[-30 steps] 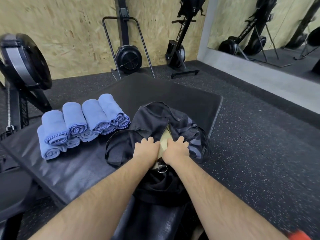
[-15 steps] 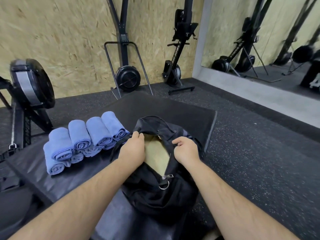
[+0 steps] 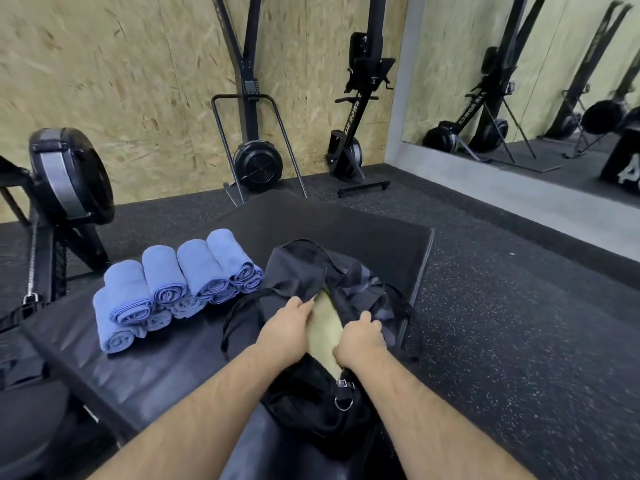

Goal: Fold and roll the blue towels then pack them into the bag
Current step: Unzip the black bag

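nearest, the left grip [image 3: 287,327] and right grip [image 3: 360,341] each clench an edge of the black bag [image 3: 298,268], whose mouth is parted wider than a second ago and bares its tan lining, so packing can likely start. the rolled blue towels [image 3: 173,285] sit stacked on the table [image 3: 104,362] just left of the bag. far off, a rower [image 3: 349,140] reads roughly "air rower".

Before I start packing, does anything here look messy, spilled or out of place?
Nothing stands out. The rolled towels sit stacked in a neat row on the mat beside the bag; the left hand and right hand grip the edges of its opening.
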